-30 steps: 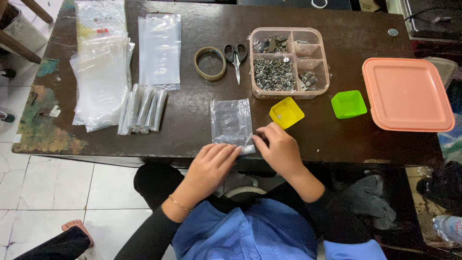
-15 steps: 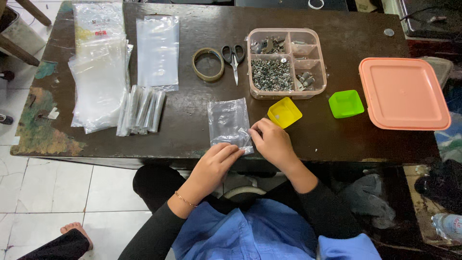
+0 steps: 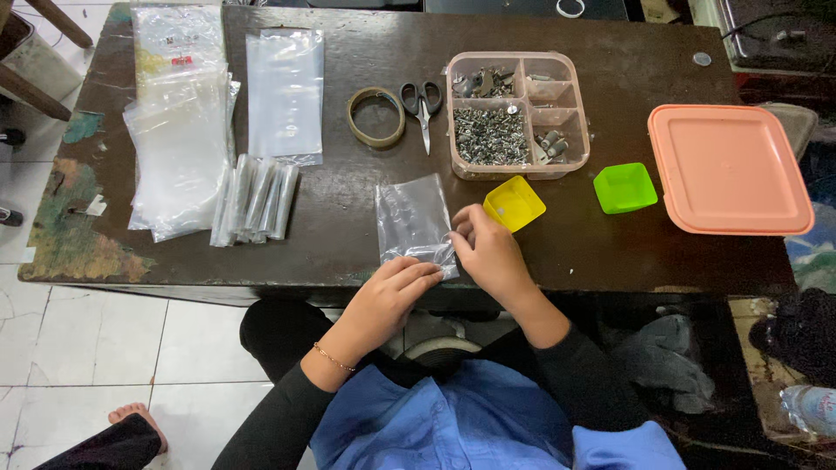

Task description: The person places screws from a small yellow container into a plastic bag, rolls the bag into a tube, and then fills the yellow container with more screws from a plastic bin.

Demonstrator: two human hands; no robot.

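**A:** What is seen at the near edge of the table?

**B:** A small clear plastic bag (image 3: 411, 222) is laid flat on the dark wooden table (image 3: 610, 78), at about 6 o'clock from the table's middle. Its near edge is pressed down by the fingers of the left hand (image 3: 392, 292), which are held flat and almost straight. The bag's near right corner is pinched by the right hand (image 3: 489, 252), whose fingers are curled tightly together; what, if anything, is held inside that pinch cannot be told.

**A:** What is placed around the bag?

**B:** A small yellow tray (image 3: 514, 203) is set just beside the right hand, at 1 o'clock from it. A green tray (image 3: 624, 187) is found further along at 3 o'clock from the yellow one, and a pink lid (image 3: 730, 170) beyond that. A divided box of metal parts (image 3: 517, 113) is seen at 12 o'clock from the yellow tray. Scissors (image 3: 422, 100) and a tape roll (image 3: 375, 116) are laid at 9 o'clock from the box. Stacks of clear bags (image 3: 178, 148) are spread at the table's 9 o'clock end.
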